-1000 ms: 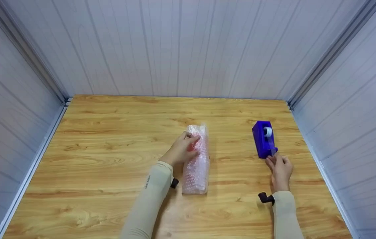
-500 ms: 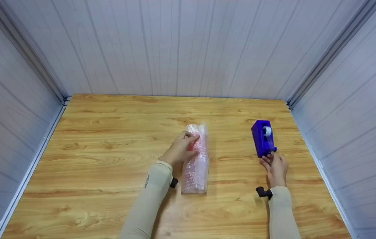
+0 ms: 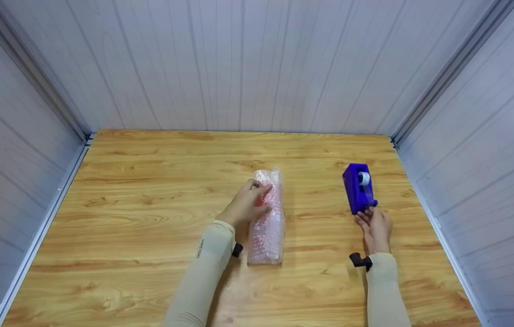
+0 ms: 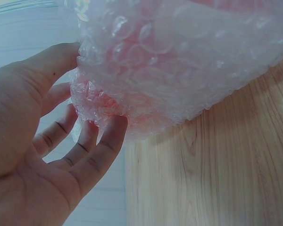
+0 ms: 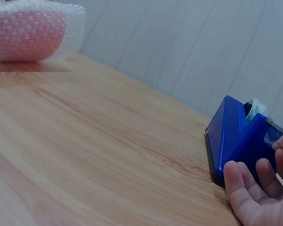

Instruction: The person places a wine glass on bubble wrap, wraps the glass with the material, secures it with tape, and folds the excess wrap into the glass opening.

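Note:
A long package in bubble wrap (image 3: 269, 236), pinkish-red inside, lies lengthwise on the table. My left hand (image 3: 244, 205) holds its upper part, the thumb and fingers curled against the wrap; in the left wrist view the fingertips press into the bubbles. To the right stands a blue tape dispenser (image 3: 355, 186) with a small roll of clear tape (image 3: 364, 178). At its front end, my right hand (image 3: 377, 229) pinches the tape's free end (image 5: 272, 136) between thumb and forefinger. Its other fingers are loosely bent beside the dispenser's front.
The wood-grain table (image 3: 148, 190) is enclosed by pale panelled walls (image 3: 239, 68) at the back and both sides. Bare table surface lies between the package and the dispenser. A small black camera (image 3: 359, 260) sits on the right wrist.
My right hand has moved slightly left and closer to the dispenser's front; the short strip of tape seen there earlier shows less now. My left hand stays on the package.

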